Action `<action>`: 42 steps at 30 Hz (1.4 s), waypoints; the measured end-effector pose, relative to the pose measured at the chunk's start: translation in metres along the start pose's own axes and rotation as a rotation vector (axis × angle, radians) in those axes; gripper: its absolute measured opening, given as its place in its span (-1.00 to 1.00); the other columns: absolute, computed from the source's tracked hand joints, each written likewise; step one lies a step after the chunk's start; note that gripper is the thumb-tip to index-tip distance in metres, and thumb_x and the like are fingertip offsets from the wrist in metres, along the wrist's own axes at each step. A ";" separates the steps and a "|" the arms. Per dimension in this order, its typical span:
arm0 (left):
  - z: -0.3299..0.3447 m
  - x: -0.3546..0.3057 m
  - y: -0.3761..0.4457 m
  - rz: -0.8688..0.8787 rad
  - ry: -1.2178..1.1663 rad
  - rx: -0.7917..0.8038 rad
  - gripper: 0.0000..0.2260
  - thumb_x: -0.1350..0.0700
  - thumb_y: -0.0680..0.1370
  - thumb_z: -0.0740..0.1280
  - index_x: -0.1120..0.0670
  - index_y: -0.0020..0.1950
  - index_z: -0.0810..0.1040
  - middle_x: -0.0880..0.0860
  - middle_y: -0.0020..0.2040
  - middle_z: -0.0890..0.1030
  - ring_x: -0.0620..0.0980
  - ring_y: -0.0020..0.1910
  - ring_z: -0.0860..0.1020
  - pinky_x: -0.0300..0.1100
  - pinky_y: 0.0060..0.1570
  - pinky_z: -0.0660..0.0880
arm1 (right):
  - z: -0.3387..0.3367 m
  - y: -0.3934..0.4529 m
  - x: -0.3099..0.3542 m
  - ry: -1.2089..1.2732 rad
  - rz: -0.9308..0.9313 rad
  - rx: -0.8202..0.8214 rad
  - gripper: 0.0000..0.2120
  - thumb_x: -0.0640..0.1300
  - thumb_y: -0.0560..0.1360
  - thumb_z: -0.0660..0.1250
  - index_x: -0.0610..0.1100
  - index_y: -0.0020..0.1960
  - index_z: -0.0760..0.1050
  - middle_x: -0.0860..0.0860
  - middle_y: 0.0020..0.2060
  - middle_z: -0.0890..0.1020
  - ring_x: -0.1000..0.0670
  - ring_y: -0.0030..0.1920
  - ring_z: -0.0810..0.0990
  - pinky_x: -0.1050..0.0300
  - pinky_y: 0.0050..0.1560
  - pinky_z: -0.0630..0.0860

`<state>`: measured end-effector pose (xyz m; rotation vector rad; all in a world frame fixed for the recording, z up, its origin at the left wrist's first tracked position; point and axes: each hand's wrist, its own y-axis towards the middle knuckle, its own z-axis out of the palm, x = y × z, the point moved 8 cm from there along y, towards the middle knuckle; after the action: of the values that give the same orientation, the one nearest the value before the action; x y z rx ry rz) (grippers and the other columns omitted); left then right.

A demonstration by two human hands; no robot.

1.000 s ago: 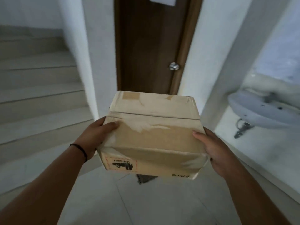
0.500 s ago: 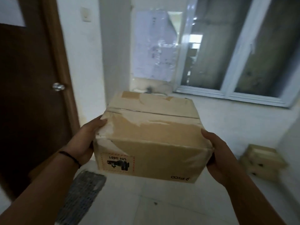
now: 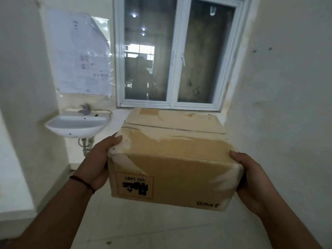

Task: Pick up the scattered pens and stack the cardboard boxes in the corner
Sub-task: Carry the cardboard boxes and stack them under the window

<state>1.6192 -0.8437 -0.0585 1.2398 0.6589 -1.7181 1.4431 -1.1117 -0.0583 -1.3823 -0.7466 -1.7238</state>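
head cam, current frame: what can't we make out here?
- Floor ahead and any stack in the corner: hidden behind the cardboard box in the head view.
- Fingers of the left hand and right hand: mostly behind the box's sides; only the thumbs show on top.
- Paper sheet on the wall: print too blurred to read.
- Beyond the window: dark and full of reflections.
- Pens: none in view.

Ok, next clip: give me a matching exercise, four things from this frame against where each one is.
Things:
1. box
2. sink
3. window
4. paper sheet

Places:
A. on the wall above the sink
B. between both hands
C. straight ahead, behind the box
D. on the left wall, below the paper

Pairs: 1-B, 2-D, 3-C, 4-A
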 end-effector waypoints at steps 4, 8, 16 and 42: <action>0.058 0.021 0.019 -0.032 -0.019 0.091 -0.71 0.10 0.55 0.16 0.10 0.16 0.60 0.11 -0.04 0.70 0.03 -0.19 0.67 -0.17 -0.23 0.60 | -0.054 0.000 0.015 -0.009 -0.014 -0.060 -0.69 -0.01 0.53 0.18 -0.08 0.18 0.55 -0.10 -0.04 0.71 -0.17 0.01 0.65 -0.09 0.01 0.52; 0.100 0.040 0.045 -0.055 -0.020 0.140 -0.73 0.10 0.56 0.15 0.09 0.11 0.60 0.08 -0.13 0.71 0.00 -0.27 0.67 -0.22 -0.35 0.59 | -0.095 0.005 0.024 0.001 -0.034 -0.131 -0.74 -0.01 0.54 0.19 -0.06 0.12 0.56 -0.05 -0.12 0.73 -0.10 -0.08 0.68 -0.02 -0.10 0.51; 0.156 0.073 0.120 -0.100 -0.048 0.241 -0.72 0.08 0.58 0.14 0.10 0.17 0.57 0.07 -0.09 0.71 0.01 -0.22 0.68 -0.19 -0.32 0.60 | -0.145 0.051 0.030 0.052 -0.051 -0.257 -0.77 -0.02 0.53 0.20 -0.05 0.08 0.56 -0.01 -0.18 0.74 -0.06 -0.09 0.67 0.01 -0.13 0.50; 0.266 0.157 0.399 -0.174 0.052 0.377 -0.70 0.06 0.58 0.15 0.11 0.22 0.54 0.08 -0.07 0.71 0.03 -0.19 0.68 -0.14 -0.28 0.60 | -0.248 0.294 0.035 0.091 -0.055 -0.438 -0.81 0.00 0.54 0.20 -0.03 0.02 0.54 -0.01 -0.25 0.73 -0.11 -0.08 0.64 0.00 -0.20 0.50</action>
<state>1.8340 -1.2995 -0.0792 1.5256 0.4970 -2.0257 1.5652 -1.4764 -0.0903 -1.5648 -0.3694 -2.0624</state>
